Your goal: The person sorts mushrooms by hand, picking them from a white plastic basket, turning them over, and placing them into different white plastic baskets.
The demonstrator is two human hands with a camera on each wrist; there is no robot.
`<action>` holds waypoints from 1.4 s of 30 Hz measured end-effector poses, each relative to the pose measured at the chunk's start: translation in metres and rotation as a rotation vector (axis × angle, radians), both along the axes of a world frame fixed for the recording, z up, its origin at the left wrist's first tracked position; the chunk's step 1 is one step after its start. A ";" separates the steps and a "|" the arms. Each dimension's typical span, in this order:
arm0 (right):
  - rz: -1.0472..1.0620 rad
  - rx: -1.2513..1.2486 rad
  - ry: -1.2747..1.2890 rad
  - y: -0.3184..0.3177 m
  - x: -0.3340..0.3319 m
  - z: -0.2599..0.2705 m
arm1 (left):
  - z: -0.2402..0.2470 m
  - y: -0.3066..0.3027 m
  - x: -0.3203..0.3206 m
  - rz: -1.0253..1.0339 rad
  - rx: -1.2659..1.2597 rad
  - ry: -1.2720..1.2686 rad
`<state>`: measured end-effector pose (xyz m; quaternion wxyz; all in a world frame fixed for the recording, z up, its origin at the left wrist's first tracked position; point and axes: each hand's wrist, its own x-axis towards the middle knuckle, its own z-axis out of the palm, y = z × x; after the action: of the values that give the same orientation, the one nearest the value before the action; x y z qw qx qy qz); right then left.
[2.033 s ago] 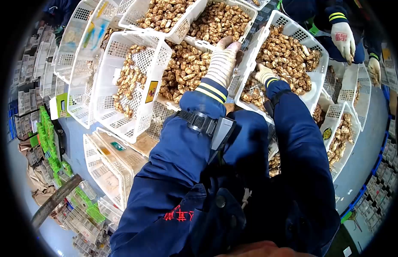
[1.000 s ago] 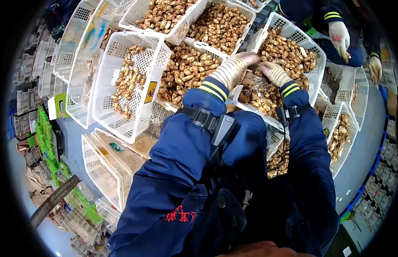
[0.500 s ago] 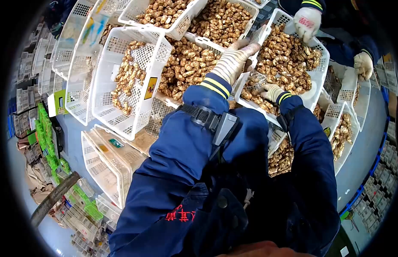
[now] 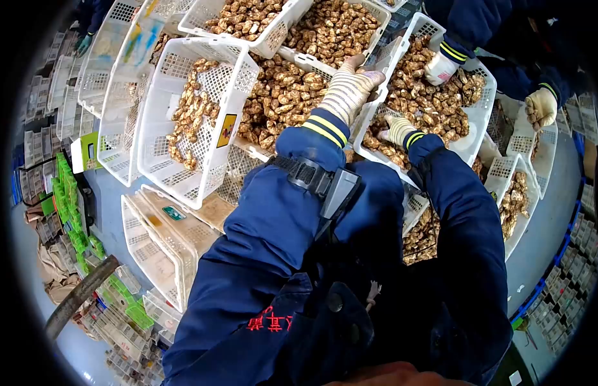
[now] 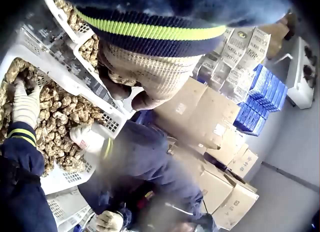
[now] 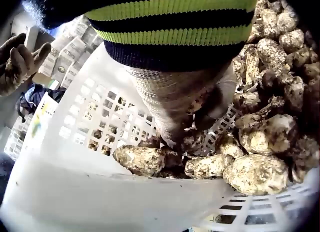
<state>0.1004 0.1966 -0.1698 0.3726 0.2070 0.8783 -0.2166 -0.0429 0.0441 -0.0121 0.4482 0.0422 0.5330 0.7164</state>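
My right hand [image 4: 397, 130], in a striped knit glove, reaches down into a white perforated crate [image 4: 472, 151]. Its fingertips are down among stubby brown-and-white mushrooms [image 6: 257, 174] by the crate wall in the right wrist view; whether they pinch one, I cannot tell. My left hand [image 4: 348, 92], gloved alike with soiled fingertips, is over the adjoining rims of two crates. In the right wrist view its fingers [image 6: 20, 59] are loosely spread. Heaped mushrooms [image 4: 283, 100] fill the crate left of that hand.
Another person's gloved hand [image 4: 440, 69] reaches into the same crate from the far side; their other hand [image 4: 541, 108] is at the right. A tilted crate [image 4: 212, 186] with few mushrooms stands left. Stacked crates [image 4: 154, 251] stand below it. Cardboard boxes [image 5: 195, 112] are beyond.
My hands met over the right crate, then parted: the left back to the rims, the right down to the mushrooms at the near side. The other person's hand has moved into the crate.
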 end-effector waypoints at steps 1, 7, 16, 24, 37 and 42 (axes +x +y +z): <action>-0.008 -0.005 -0.015 -0.002 0.000 0.006 | 0.001 0.000 0.000 -0.008 -0.019 -0.014; -0.036 -0.114 0.048 0.000 0.023 -0.007 | 0.003 0.001 0.002 0.102 0.010 -0.060; -0.510 -0.841 -0.005 0.016 0.037 0.029 | 0.006 -0.002 -0.002 0.074 -0.035 -0.048; -0.745 -1.187 0.132 0.021 0.047 0.065 | 0.003 0.000 -0.002 0.081 -0.011 -0.031; -0.472 -0.753 0.056 0.020 0.117 0.161 | 0.008 -0.003 -0.004 0.093 -0.056 -0.026; -0.094 -0.466 -0.349 0.043 0.197 0.186 | 0.007 -0.003 -0.002 0.093 0.011 -0.038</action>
<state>0.2972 0.2392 0.0159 0.5451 0.1903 0.7171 -0.3904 -0.0451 0.0409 -0.0055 0.4243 0.0063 0.5220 0.7399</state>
